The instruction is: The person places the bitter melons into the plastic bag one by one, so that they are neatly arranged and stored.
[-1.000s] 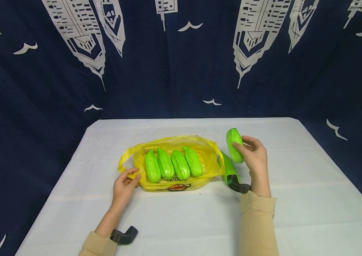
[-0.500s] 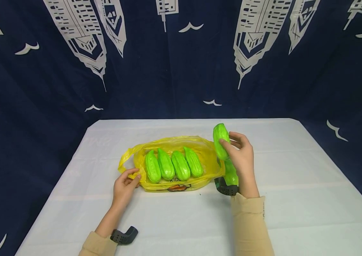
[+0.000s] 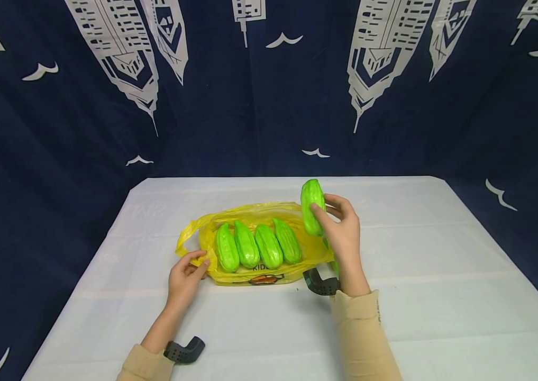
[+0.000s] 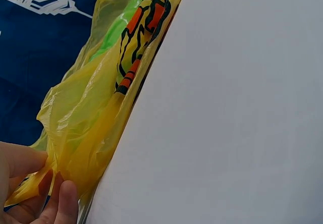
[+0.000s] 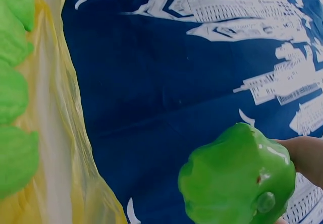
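Note:
A yellow plastic bag [image 3: 192,233] lies spread open on the white table, with several bright green bitter melons [image 3: 269,246] side by side in it. At its left front edge my left hand [image 3: 188,278] pinches the plastic between thumb and fingers. The left wrist view shows the bag's film [image 4: 75,118] gathered at those fingers. My right hand [image 3: 343,225] grips another bitter melon [image 3: 312,209], raised near upright over the bag's right end. From the right wrist, that melon [image 5: 234,178] shows end-on, beside the bag's edge.
One more green piece [image 3: 335,267] lies right of the bag, mostly hidden behind my right wrist. A black wrist camera sits on each wrist. The dark blue curtain [image 3: 249,106] with white building prints hangs beyond the table's far edge.
My right hand has moved left with the bitter melon, from right of the bag to over its right end. The left hand and bag have stayed in place.

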